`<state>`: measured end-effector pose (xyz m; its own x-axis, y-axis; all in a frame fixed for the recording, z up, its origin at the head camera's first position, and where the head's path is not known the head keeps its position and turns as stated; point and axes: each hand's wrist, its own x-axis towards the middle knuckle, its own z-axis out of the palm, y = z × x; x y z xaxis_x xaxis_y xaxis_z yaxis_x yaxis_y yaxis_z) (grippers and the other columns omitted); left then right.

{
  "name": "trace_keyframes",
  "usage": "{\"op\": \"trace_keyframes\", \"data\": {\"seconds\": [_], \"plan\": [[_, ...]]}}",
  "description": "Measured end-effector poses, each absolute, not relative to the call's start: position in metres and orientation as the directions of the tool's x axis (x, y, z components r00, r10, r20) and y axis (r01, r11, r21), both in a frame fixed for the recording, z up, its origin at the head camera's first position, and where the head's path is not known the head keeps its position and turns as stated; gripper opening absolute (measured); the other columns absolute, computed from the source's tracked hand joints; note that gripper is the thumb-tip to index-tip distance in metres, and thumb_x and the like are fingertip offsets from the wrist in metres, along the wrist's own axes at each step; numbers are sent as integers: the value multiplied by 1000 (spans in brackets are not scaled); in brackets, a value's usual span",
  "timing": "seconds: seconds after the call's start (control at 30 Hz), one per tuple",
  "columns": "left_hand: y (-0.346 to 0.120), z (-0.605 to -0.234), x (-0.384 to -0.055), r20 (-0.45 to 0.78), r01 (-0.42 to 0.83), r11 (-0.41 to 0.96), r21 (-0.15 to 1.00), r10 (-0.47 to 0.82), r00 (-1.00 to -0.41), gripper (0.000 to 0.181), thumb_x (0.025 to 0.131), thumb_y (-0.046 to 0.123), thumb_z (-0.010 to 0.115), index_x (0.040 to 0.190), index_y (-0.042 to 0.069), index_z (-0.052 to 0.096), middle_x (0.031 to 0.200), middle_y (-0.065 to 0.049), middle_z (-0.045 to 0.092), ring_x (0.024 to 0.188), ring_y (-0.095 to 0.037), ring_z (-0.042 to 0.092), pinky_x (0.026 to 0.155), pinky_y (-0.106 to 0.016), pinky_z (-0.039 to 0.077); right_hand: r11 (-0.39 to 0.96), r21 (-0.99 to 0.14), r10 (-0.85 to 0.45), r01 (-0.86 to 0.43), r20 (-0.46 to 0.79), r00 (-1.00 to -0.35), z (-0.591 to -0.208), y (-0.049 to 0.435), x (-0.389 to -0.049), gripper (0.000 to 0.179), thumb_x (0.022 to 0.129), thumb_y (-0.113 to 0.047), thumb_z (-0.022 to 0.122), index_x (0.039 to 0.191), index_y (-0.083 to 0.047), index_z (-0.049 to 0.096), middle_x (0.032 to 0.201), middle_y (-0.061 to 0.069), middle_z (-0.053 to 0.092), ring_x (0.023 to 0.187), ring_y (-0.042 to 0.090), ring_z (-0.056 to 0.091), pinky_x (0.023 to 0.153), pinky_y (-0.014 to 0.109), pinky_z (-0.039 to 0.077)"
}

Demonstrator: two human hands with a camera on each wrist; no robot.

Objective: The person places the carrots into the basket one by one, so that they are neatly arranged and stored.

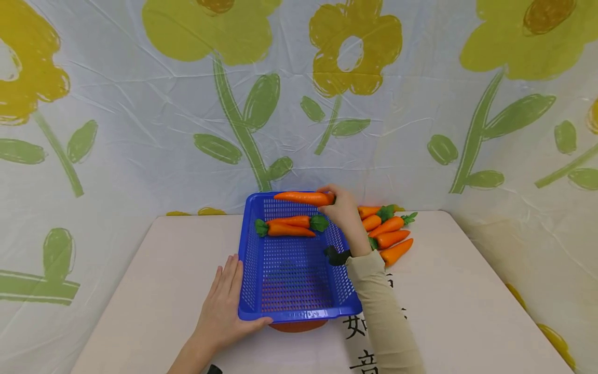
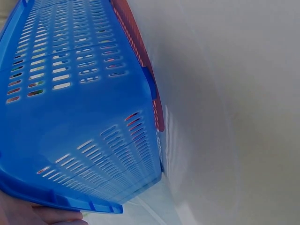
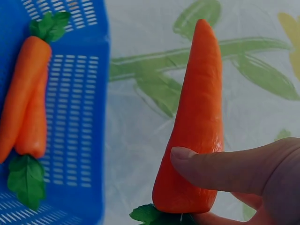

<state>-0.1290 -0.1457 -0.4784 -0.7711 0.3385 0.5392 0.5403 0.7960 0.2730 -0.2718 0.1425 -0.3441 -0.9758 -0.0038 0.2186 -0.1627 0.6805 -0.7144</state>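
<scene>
My right hand grips an orange carrot near its leafy end, above the far part of a blue perforated basket. In the right wrist view the thumb presses on the thick end of that carrot, its tip pointing up. Two carrots with green leaves lie side by side in the basket: a front carrot and a rear carrot. My left hand rests against the basket's near left corner, fingers straight along the side and thumb by the front rim. Its fingers touch the rim in the left wrist view.
Several more carrots lie loose on the table, right of the basket. A red perforated thing sits under the basket, mostly hidden. Behind the table hangs a flower-print cloth. Black characters mark the tabletop.
</scene>
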Motion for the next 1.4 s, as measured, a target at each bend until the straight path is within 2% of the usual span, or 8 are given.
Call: {"op": "trace_keyframes", "data": {"seconds": [0.17,0.33,0.43,0.7,0.87,1.07,1.2,1.4], "plan": [[-146,-478,-129,544,544,793,273,339,-768,126,73,87,53,147,-13,33,159,-26,24,145,-41,27,124,-39,7,723,-680,-15,-121,160,-987,-357,124,-285,42,78,1,74,119,-10,70,115,19,67,82,30,56,63,35,50],[-146,-478,-129,543,547,791,273,343,-766,126,73,87,53,148,-13,32,159,-25,24,145,-42,27,124,-37,5,765,-643,13,-34,68,-998,-378,112,-293,43,78,0,73,117,-17,72,104,15,68,67,24,47,50,28,33],[-146,-478,-128,545,547,792,272,341,-766,126,73,86,54,148,-13,32,159,-26,24,145,-42,27,124,-36,5,795,-607,11,-13,36,-999,-390,107,-295,42,78,-1,72,117,-18,72,101,13,68,65,23,47,48,28,32],[-145,-477,-129,558,560,783,270,347,-754,127,73,89,49,147,-13,33,159,-25,24,144,-42,28,124,-38,7,890,-454,-36,-39,15,-999,-410,100,-295,36,79,-3,69,114,-14,73,105,12,70,79,27,60,64,38,51],[-145,-478,-129,549,553,787,274,345,-761,127,73,89,50,148,-13,32,159,-25,23,144,-42,27,124,-38,6,910,-413,-53,-30,-45,-998,-422,96,-295,32,82,-4,68,112,-12,73,105,11,71,82,28,63,66,39,53],[-146,-478,-130,542,546,794,268,345,-767,127,72,87,55,148,-13,32,160,-25,22,145,-42,26,124,-38,7,897,-441,-43,18,-129,-991,-434,92,-291,36,93,-14,67,128,-5,65,116,13,67,85,24,59,80,34,52],[-146,-479,-131,554,554,789,265,346,-757,128,72,88,53,147,-13,33,160,-25,22,145,-41,27,124,-39,8,916,-400,-28,24,-123,-992,-438,91,-291,39,94,-19,67,131,-6,62,115,15,67,88,25,61,88,39,54],[-145,-478,-130,559,557,786,267,344,-754,127,73,89,49,147,-13,33,159,-25,23,145,-42,27,124,-39,8,903,-429,-36,3,-83,-996,-441,92,-291,39,93,-15,68,129,-4,62,116,16,67,91,26,61,90,38,53]]}}
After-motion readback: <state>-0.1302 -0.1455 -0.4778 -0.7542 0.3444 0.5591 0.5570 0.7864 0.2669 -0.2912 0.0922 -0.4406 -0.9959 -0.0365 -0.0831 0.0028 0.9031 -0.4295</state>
